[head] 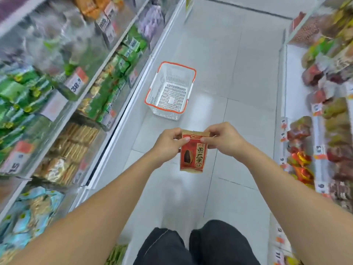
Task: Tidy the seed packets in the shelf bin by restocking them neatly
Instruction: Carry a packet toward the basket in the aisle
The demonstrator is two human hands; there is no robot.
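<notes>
Head view shows both hands out in front over the aisle floor, fingers (186, 139) of the left hand (168, 143) and of the right hand (222, 137) pinching the two top corners of a single seed packet (192, 154), thumbs on the printed face. Held this way the packet hangs upright and flat with its front toward the person, probably so it can be straightened and turned the right way round before it goes into a bin. It is a small, flat, rectangular pouch, red and tan, with a crimped top seam, a drawn striped seed and large characters; it looks light and slightly crinkly. Beyond it, well apart on the pale tiled floor (238, 77), stands a white lattice plastic basket (168, 73) with an orange rim, seemingly holding nothing. On the left, shelves (107, 60) carry green bags and stacked biscuits behind clear fronts with price tags; on the right, red and yellow wrapped snacks. Which bin takes the packet cannot be told.
</notes>
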